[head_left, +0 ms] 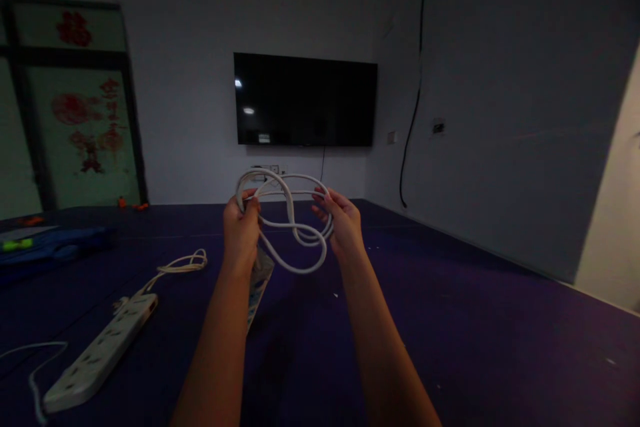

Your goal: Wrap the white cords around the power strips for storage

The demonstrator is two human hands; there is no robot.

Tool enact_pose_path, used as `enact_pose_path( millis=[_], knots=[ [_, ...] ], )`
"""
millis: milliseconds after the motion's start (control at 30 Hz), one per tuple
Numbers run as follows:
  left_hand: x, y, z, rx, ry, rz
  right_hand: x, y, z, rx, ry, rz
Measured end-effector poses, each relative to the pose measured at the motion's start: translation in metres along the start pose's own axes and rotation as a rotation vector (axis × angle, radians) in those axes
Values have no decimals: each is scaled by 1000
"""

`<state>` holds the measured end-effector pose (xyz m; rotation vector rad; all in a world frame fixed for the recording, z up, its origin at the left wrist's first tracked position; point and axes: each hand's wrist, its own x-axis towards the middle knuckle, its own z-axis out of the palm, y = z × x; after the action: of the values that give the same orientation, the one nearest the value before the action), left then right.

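Observation:
A white cable (pixel 300 269) hangs in loose loops between my two hands, held up in front of me above the floor. My left hand (pixel 242 221) is closed round one side of the loops, thumb on top. My right hand (pixel 343 217) pinches the other side between thumb and fingers. Below my left hand, partly hidden by the forearm, is a pale object with a printed pattern (pixel 259 287); I cannot make out what it is or whether it joins the cable.
On the purple floor (pixel 480 347), a white power strip (pixel 100 353) lies at the left with its bundled cord (pixel 183 265). Farther left is a blue item (pixel 65 243). A television (pixel 305 100) hangs on the far wall, and a black cable (pixel 413 120) runs down the right wall.

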<state>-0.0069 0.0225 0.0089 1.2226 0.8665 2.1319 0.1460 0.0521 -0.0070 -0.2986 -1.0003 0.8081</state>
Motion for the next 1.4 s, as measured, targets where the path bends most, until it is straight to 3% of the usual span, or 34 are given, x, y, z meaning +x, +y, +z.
enact_pose_path(
  millis=[200,400,533,700,800,967,1200,1400],
  knots=[
    [1,3,-2,-47,-24,-85,2,2,-9,-100,-35,62],
    [-5,7,0,-114,-92,-102,2,12,-12,-284,19,174],
    [-6,8,-1,-50,-105,-98,5,9,-14,-366,185,-11],
    [-3,16,-9,9,-55,-53,10,-12,-27,-282,489,-282],
    [-2,20,-13,-10,-71,-55,13,-25,-35,-264,574,-360],
    [-1,18,-13,-20,-72,-58,16,-29,-42,-277,550,-342],
    [-4,17,-11,-55,-52,-58,24,-8,-63,-331,568,-209],
    [-1,14,-11,-116,-169,-167,31,12,-86,-459,446,-100]
  ],
)
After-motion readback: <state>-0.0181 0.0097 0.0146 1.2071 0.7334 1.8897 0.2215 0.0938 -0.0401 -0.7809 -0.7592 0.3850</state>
